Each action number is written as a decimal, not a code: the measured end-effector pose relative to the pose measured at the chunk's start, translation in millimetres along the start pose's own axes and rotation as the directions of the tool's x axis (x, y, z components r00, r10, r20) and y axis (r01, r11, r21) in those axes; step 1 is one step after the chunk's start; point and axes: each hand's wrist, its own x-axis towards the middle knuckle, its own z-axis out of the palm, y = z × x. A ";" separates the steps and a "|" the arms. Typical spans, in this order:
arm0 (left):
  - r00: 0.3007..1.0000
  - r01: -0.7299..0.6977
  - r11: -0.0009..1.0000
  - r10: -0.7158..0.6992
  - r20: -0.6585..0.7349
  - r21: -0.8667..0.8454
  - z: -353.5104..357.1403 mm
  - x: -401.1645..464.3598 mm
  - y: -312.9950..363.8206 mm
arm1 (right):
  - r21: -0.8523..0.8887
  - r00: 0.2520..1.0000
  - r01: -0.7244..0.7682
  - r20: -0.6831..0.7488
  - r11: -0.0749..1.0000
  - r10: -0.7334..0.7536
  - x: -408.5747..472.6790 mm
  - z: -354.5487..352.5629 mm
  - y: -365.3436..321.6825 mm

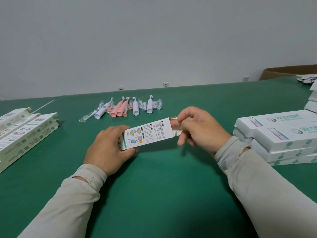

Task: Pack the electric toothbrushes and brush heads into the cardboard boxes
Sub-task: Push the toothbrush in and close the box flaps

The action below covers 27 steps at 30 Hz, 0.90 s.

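I see the left hand [109, 148] gripping the near end of a printed cardboard box [147, 134] held just above the green table [163, 186], right hand [199, 127] pinching its open end flaps, toothbrushes [127, 108] lying beyond.

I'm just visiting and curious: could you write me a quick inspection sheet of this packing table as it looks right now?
Surface: green table, one seam at far left.
Job's things: printed cardboard box held above the table, its right end flaps open; white and pink electric toothbrushes with wrapped brush heads in a row at the far side; open-ended boxes at left; stacked Wisdent boxes at right.
Clutter: printed leaflets at far right.
Grips: left hand holds the box's left end; right hand pinches the open end flap.
Cables: nothing seen.
Surroundings: plain wall with wall sockets; brown carton behind the table.
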 end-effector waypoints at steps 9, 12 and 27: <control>1.000 0.003 1.000 -0.003 -0.008 -0.026 1.0 1.1 -4.5 | -0.561 0.959 0.264 0.067 0.785 -0.275 1.0 -5.7 14.3; 1.000 0.008 0.999 -0.009 -0.020 -0.050 1.6 1.8 -4.8 | -0.553 0.966 0.235 0.041 0.800 -0.255 -0.1 2.1 15.1; 0.998 0.016 0.996 -0.022 -0.065 -0.090 3.3 1.6 -6.4 | -0.124 0.925 0.257 -0.257 0.959 -0.281 0.1 19.6 14.7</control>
